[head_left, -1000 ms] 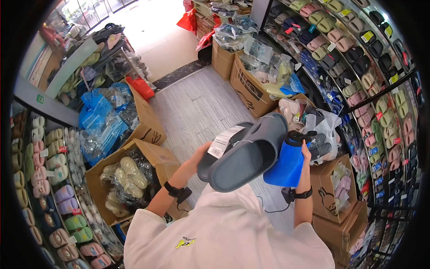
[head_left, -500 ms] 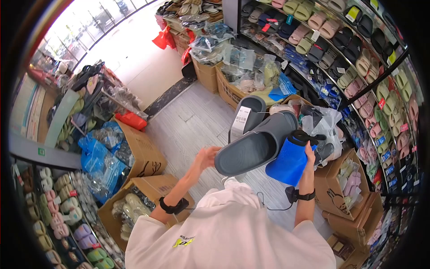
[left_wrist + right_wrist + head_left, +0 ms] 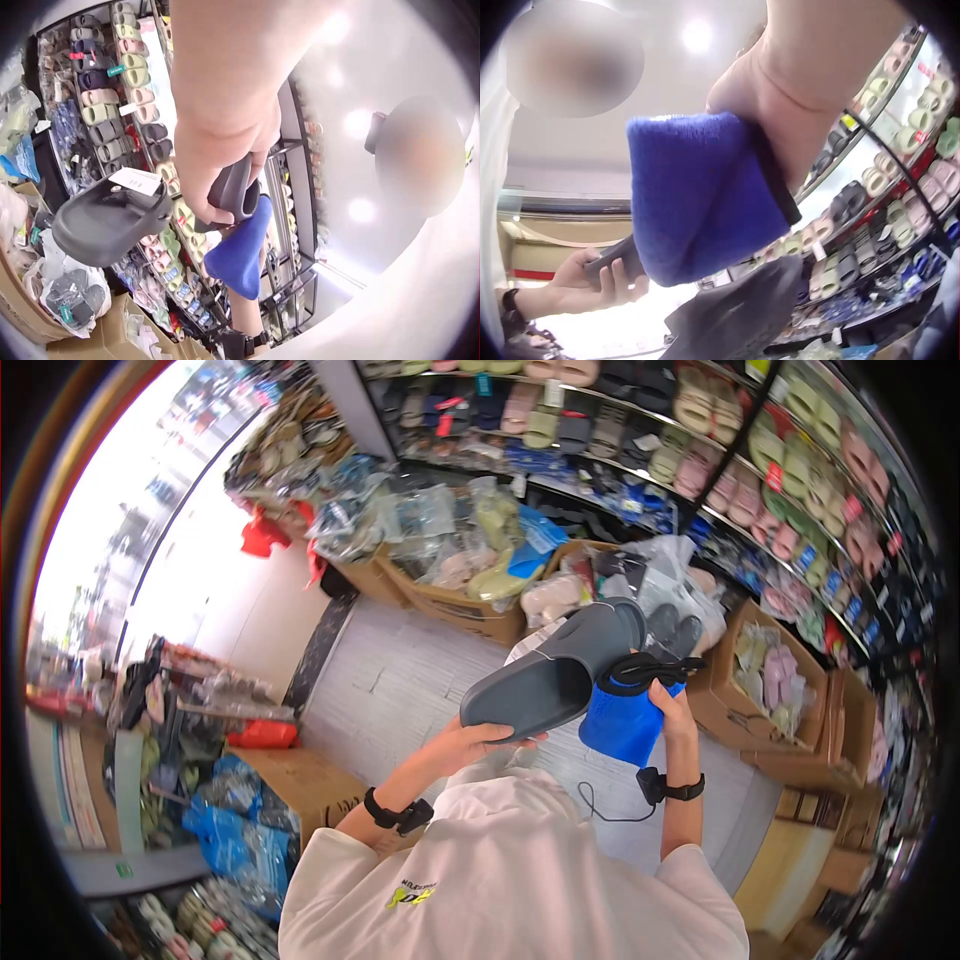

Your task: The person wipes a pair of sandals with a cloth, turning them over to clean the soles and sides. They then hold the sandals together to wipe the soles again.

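Grey slide sandal in one hand, blue fuzzy cloth in the other

The person seems to be getting the slide ready for a wipe. The left hand pinches the open heel end, with the thumb on top and fingers curled under. The strap end points away, up toward the blue cloth. A second grey slide hangs close by, with a white tag on it.

The right hand grips the cloth by its black edge, thumb in front. Its other fingers are mostly hidden. The cloth is right next to the slide, but I can't tell if they touch. Both are held up over the floor.

The next move likely calls for the left hand to hold tight while the cloth rubs the slide.
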The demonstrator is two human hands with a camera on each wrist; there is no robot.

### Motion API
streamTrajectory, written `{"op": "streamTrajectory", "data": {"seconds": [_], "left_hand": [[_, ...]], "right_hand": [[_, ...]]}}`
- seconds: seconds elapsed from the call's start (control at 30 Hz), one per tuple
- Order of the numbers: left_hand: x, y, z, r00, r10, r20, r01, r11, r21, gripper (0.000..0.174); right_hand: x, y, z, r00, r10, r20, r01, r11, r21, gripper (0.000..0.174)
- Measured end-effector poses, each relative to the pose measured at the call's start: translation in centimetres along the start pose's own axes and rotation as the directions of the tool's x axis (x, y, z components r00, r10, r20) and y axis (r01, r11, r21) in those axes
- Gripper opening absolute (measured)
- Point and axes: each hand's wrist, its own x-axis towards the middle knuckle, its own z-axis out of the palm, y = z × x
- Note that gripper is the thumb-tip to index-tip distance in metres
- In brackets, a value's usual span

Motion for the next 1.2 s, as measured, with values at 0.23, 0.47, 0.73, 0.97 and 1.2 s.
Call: {"op": "streamTrajectory", "data": {"seconds": [0.23,0.47,0.73,0.97,1.2], "left_hand": [[6.8,-0.1,3.2,0.994,0.086,0.067,-0.109,0.850,0.516,0.075],[14.2,-1.6,7.3,0.908,0.092,0.409,-0.339,0.735,0.588,0.083],[24.7,-3.8,10.9,0.799,-0.100,0.592,-0.303,0.785,0.541,0.079],[31.6,-5.0,15.4,0.715,-0.210,0.666,-0.172,0.872,0.459,0.073],[36.9,-4.7,21.0,0.446,-0.263,0.856,-0.337,0.837,0.432,0.086]], "right_hand": [[-5.7,-3.6,-5.2,0.770,-0.126,-0.625,-0.048,0.966,-0.254,0.046],[-7.1,-9.7,-2.5,0.708,-0.651,-0.276,-0.039,0.353,-0.935,0.050],[-6.8,-12.1,-0.2,0.923,-0.371,0.106,0.038,-0.185,-0.982,0.047],[-7.2,-15.7,-5.3,0.926,-0.353,-0.133,-0.204,-0.174,-0.963,0.044],[-13.8,-18.1,-12.5,0.650,-0.551,-0.523,-0.710,-0.196,-0.676,0.050]]}}
